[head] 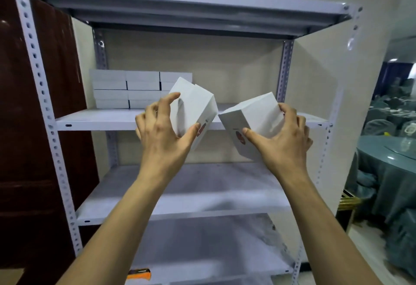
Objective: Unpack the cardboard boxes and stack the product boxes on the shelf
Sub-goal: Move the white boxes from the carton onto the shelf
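A white metal shelf unit (139,119) stands in front of me. At the back left of its upper board lies a stack of several white product boxes (128,88). My left hand (162,131) grips a white product box (193,104) with a red mark, tilted, in front of that board's edge. My right hand (281,136) grips a second white product box (252,115), also tilted, just to the right. The two held boxes nearly touch at one corner. No cardboard box is in view.
The lower shelf boards (202,192) carry nothing, except an orange and black object (138,274) at the bottom left. A dark wooden panel (27,127) stands to the left. Round tables with teal cloths (387,163) and covered chairs fill the room on the right.
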